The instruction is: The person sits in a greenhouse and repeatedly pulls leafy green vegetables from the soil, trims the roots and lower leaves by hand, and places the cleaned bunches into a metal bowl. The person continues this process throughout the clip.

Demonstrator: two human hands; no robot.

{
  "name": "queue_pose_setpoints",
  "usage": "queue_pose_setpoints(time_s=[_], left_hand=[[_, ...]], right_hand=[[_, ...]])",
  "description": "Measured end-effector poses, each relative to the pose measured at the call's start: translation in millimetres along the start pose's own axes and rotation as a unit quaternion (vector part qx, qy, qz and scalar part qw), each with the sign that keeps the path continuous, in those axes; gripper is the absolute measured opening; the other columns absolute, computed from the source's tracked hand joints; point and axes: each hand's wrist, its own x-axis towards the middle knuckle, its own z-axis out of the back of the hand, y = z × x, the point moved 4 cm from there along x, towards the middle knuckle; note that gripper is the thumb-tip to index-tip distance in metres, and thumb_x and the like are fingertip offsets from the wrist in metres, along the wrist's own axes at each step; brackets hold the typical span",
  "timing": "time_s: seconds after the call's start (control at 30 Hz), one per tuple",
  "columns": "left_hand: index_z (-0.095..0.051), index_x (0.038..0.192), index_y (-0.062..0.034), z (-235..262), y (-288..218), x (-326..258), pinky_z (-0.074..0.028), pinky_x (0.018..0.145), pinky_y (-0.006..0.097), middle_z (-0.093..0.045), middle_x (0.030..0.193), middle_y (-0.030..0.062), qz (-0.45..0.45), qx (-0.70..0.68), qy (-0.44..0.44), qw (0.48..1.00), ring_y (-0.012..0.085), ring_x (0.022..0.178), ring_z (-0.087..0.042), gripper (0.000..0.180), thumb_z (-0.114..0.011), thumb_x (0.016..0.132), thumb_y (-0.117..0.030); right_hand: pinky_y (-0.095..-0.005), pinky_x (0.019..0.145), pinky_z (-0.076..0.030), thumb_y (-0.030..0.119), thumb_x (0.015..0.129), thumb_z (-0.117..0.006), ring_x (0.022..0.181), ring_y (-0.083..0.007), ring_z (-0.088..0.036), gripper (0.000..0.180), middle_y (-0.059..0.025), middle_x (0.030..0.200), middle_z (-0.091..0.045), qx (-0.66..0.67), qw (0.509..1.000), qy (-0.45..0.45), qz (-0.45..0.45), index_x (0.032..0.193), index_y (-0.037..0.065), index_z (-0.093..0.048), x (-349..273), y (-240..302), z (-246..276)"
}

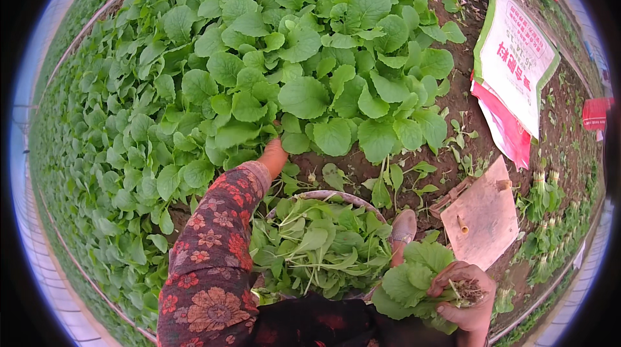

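My left hand (275, 155) reaches in among the bed of leafy green plants (304, 97). Leaves cover its fingers, so what they touch is hidden. At the lower right, my right hand (475, 311) is closed around a bunch of pulled leafy greens (414, 276). Their pale, soil-covered roots (471, 291) stick out to the right of the grip, and the leaves hang to the left. Between my arms, a round basket (343, 196) holds a heap of loose picked greens (317, 237).
A white and red printed sack (514, 65) lies on the soil at upper right. Below it sits a worn wooden board (482, 214). Bundles of greens with roots (540, 198) line the right side. A shoe (404, 225) is beside the basket, near a few standing seedlings (388, 182).
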Motion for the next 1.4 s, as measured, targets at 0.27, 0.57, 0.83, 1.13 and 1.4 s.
queue_pose_setpoints(time_s=[0.27,0.57,0.83,1.13,1.4], left_hand=[[-0.034,0.143,-0.0047,133.1,-11.8,18.9,-0.033,0.1,0.053,-0.043,0.137,0.0201,-0.046,0.228,0.2,0.952,0.0371,0.124,-0.043,0.059,-0.045,0.09,-0.027],[-0.055,0.126,-0.0136,172.2,-16.0,30.3,-0.035,0.102,0.043,-0.055,0.131,0.0112,0.075,-0.007,0.214,0.974,0.0278,0.127,-0.046,0.04,-0.048,0.089,-0.03],[-0.064,0.116,-0.02,149.5,-30.8,36.4,-0.045,0.093,0.039,-0.064,0.121,0.0013,0.079,0.093,0.289,0.95,0.0222,0.115,-0.058,0.033,-0.06,0.084,-0.028],[-0.068,0.1,-0.0002,299.5,-49.5,-9.5,-0.053,0.083,0.04,-0.067,0.104,0.0192,-0.028,-0.069,0.334,0.94,0.0353,0.095,-0.065,0.035,-0.069,0.074,-0.024],[-0.061,0.105,-0.0007,304.7,-76.9,-77.2,-0.054,0.079,0.043,-0.068,0.095,0.0187,-0.057,-0.025,0.317,0.946,0.0352,0.089,-0.066,0.039,-0.065,0.075,-0.026]], right_hand=[[-0.0377,0.065,-0.053,0.007,0.063,-0.084,0.07,-0.0261,-0.061,0.044,-0.0158,0.078,-0.061,-0.002,0.999,0.013,0.04,0.097,-0.003,-0.057,-2.4,-5.6,0.2],[-0.0371,0.064,-0.053,0.009,0.064,-0.084,0.069,-0.0248,-0.061,0.043,-0.0168,0.078,-0.061,-0.047,0.997,0.028,0.053,0.096,-0.003,-0.057,3.5,-2.9,-5.8],[-0.0341,0.072,-0.05,-0.007,0.057,-0.078,0.08,-0.0231,-0.063,0.048,-0.0132,0.083,-0.067,-0.035,0.996,0.078,0.04,0.101,0.001,-0.06,8.8,7.8,-9.1],[-0.0309,0.07,-0.051,-0.009,0.058,-0.077,0.079,-0.0196,-0.063,0.047,-0.0107,0.086,-0.067,0.004,0.995,0.065,0.075,0.101,0.001,-0.059,-9.2,7.1,-8.3],[-0.0287,0.075,-0.052,-0.009,0.068,-0.073,0.086,-0.0135,-0.064,0.039,-0.0051,0.09,-0.066,0.035,0.997,0.066,0.036,0.103,0.002,-0.058,-30.8,6.5,-10.9]])
